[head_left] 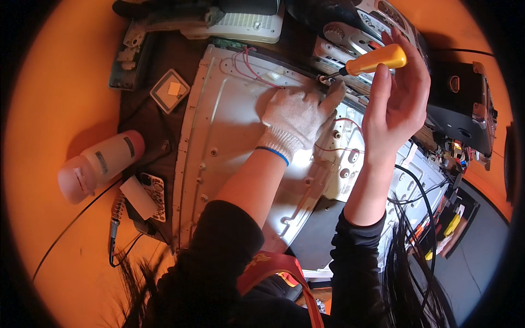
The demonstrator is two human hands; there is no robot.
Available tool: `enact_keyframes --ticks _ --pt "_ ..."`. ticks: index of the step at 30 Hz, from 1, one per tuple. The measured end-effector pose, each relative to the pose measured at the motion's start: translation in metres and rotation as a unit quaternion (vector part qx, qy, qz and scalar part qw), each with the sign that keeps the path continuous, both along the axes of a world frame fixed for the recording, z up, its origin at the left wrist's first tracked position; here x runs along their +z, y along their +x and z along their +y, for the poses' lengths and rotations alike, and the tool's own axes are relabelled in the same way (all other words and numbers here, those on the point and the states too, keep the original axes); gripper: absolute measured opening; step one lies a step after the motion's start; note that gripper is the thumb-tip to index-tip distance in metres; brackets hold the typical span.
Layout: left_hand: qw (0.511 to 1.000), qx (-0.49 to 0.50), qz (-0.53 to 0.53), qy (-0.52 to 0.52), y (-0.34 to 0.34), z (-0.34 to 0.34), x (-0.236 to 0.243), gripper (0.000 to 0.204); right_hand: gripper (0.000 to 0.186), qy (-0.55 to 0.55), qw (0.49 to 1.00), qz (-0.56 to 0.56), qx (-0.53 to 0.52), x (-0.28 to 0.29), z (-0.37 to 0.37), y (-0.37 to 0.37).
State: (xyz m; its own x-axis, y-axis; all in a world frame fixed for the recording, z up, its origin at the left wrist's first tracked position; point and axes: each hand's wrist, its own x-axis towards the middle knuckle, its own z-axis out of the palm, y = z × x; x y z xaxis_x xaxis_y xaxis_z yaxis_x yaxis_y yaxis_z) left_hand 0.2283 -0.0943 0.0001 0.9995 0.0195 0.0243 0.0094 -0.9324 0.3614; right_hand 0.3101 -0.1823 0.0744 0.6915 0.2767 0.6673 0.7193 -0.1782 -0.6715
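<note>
A yellow-handled screwdriver (377,59) slants down to the left, its dark shaft meeting the far edge of a large pale metal panel (240,104). My right hand (402,98), bare, has its thumb and raised fingers about the handle. Close to the screwdriver's tip, my left hand (298,117) rests on the panel in a whitish knit glove with a blue cuff edge. One gloved digit stretches right toward the tip; the others bend down, their ends partly hidden. Thin red wires (251,68) run over the panel near the gloved hand.
Left of the panel lie a small square tray (170,91), a pinkish bottle (101,164), a patterned phone (153,194) and a soldering iron (114,232). Electronic devices (350,41) stand beyond the far edge. A black speaker box (459,104) sits right. A black cable (426,208) crosses the right side.
</note>
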Motion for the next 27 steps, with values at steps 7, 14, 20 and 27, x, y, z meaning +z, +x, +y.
enact_keyframes --ticks 7,14,20,27 --pt "0.999 -0.023 0.004 0.042 -0.006 0.001 -0.008 0.06 0.039 -0.071 0.992 -0.084 -0.055 -0.008 0.007 -0.006" --pt "0.997 -0.006 0.054 0.049 -0.012 0.002 -0.017 0.06 0.046 -0.041 0.987 -0.065 -0.142 -0.016 0.03 -0.017" --pt "0.998 -0.025 0.005 0.051 -0.01 0.006 -0.016 0.059 0.043 -0.021 0.974 -0.05 -0.221 -0.012 0.04 -0.016" --pt "0.997 -0.038 0.001 0.066 -0.017 0.008 -0.012 0.058 0.057 -0.061 0.976 -0.027 -0.206 -0.008 0.043 -0.02"
